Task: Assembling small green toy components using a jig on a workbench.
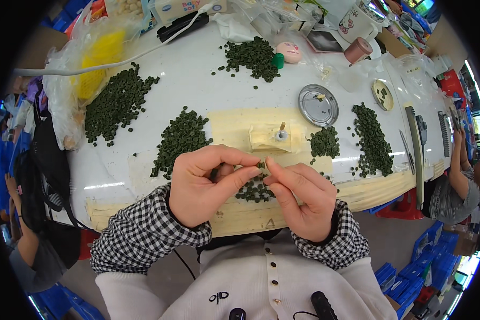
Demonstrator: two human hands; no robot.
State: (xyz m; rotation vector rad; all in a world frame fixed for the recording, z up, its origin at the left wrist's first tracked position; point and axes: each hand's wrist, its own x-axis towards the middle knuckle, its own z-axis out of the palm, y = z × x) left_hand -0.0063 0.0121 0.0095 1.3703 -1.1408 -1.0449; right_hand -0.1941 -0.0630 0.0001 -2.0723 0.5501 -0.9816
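Observation:
My left hand (200,184) is closed in a pinch, thumb and forefinger on a small dark green piece (261,165). Right beside it, the thumb and forefinger of my right hand (304,202) are pinched together at the same spot; what they hold is too small to make out. Below the fingertips lies a small pile of dark green round pieces (255,192), partly covered by my hands. Just beyond stands a cream, tape-wrapped block (261,138) with a short brown peg on top. A further little heap of green pieces (324,143) is to its right.
Larger green piles lie at left (181,140), far left (114,104), back (253,57) and right (370,140). A round metal tin (318,105) and a shallow round dish (382,95) sit right of centre. Tweezers (407,149) lie near the right edge. A white cable (117,65) crosses the back left.

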